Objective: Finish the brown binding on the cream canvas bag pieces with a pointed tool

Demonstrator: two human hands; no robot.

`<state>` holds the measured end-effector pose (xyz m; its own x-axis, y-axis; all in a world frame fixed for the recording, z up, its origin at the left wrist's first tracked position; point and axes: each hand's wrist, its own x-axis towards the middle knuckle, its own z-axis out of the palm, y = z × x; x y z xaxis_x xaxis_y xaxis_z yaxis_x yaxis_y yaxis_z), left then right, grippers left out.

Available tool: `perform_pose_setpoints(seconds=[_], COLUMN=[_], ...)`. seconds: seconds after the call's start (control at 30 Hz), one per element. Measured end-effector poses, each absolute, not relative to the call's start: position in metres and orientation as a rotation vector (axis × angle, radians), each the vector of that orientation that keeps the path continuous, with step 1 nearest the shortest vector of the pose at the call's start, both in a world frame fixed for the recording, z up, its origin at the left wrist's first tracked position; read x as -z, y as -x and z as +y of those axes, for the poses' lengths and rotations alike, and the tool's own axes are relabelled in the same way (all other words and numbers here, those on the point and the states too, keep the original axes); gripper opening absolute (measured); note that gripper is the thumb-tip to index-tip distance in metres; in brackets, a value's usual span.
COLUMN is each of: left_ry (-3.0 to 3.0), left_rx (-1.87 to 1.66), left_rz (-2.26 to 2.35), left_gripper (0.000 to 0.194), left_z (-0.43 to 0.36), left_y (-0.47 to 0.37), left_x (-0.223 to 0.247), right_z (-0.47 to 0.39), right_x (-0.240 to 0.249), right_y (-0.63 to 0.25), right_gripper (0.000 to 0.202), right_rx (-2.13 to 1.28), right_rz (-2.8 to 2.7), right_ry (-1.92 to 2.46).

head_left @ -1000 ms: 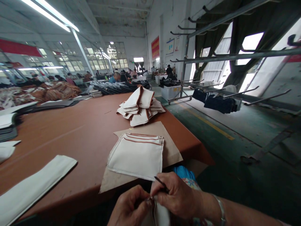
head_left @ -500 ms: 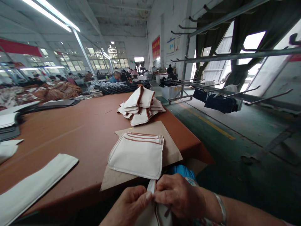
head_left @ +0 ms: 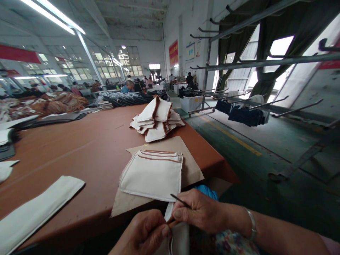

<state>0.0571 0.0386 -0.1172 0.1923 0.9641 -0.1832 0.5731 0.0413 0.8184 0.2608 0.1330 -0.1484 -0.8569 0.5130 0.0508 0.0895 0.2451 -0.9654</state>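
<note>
Low at the table's front edge, my left hand point(head_left: 148, 232) is closed, pinching the brown-trimmed edge of a cream fabric piece point(head_left: 181, 238). My right hand point(head_left: 200, 210) is closed around a thin dark stick-like tool point(head_left: 178, 199), whose end points up and left. Its thumb and finger also press at the fabric's edge, close to the left fingertips. Just beyond the hands lies a neat stack of cream pieces with brown trim point(head_left: 152, 177), resting on brown paper point(head_left: 192, 168). My hands hide part of the held piece and the tool's other end.
A loose pile of similar cream pieces point(head_left: 155, 132) sits farther back on the brown-covered table point(head_left: 79, 148). A long cream strip point(head_left: 45, 209) lies at the left. To the right stands a metal rack point(head_left: 252, 63) with protruding arms. People work in the background.
My right hand has turned, so the dark tool now sticks up above its fingers instead of pointing down. Both hands still grip the fabric's edge. The view has shifted slightly.
</note>
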Motion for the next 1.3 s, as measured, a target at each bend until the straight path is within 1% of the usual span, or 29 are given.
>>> perform_pose_setpoints(seconds=[0.1,0.2,0.27,0.33,0.43,0.53,0.7,0.8,0.87,0.97,1.07,1.17,1.3], left_ry=[-1.826,-1.931,-1.857,-1.625,-1.267,-1.199,-1.407,-1.393,-1.353,-1.343,-1.357,-1.255,-1.162], left_rx=[-0.61,-0.628,-0.664,-0.699,-0.626,-0.563,-0.568,-0.535,-0.563,-0.669,-0.753,-0.843,-0.789], left_rz=[1.503,1.487,1.457,1.368,1.184,1.109,1.2,1.198,1.186,1.221,1.283,1.23,1.093], left_gripper=[0.038,0.036,0.036,0.037,0.048,0.059,0.049,0.046,0.048,0.052,0.055,0.054,0.055], left_z=[0.039,0.04,0.041,0.042,0.042,0.042,0.045,0.048,0.049,0.049,0.047,0.042,0.032], left_y=[-0.058,-0.058,-0.055,-0.05,-0.039,-0.03,-0.033,-0.046,-0.054,-0.062,-0.062,-0.053,-0.039], left_x=[0.122,0.13,0.134,0.137,0.136,0.131,0.119,0.117,0.12,0.129,0.14,0.145,0.136], right_z=[0.139,0.136,0.133,0.131,0.132,0.134,0.134,0.134,0.136,0.14,0.145,0.147,0.148], right_x=[0.145,0.151,0.157,0.16,0.159,0.153,0.146,0.148,0.15,0.154,0.152,0.148,0.143], right_y=[-0.255,-0.249,-0.248,-0.248,-0.249,-0.25,-0.247,-0.244,-0.242,-0.241,-0.241,-0.242,-0.244], right_gripper=[0.019,0.011,0.01,0.009,0.007,0.006,0.004,0.002,0.002,0.008,0.011,0.014,0.018], right_rx=[-1.645,-1.703,-1.714,-1.676,-1.597,-1.545,-1.523,-1.533,-1.57,-1.645,-1.642,-1.636,-1.643], right_rz=[-2.322,-2.267,-2.201,-2.182,-2.186,-2.204,-2.204,-2.182,-2.166,-2.142,-2.136,-2.135,-2.123], right_ry=[0.5,0.56,0.608,0.613,0.616,0.634,0.603,0.609,0.61,0.543,0.482,0.467,0.424])
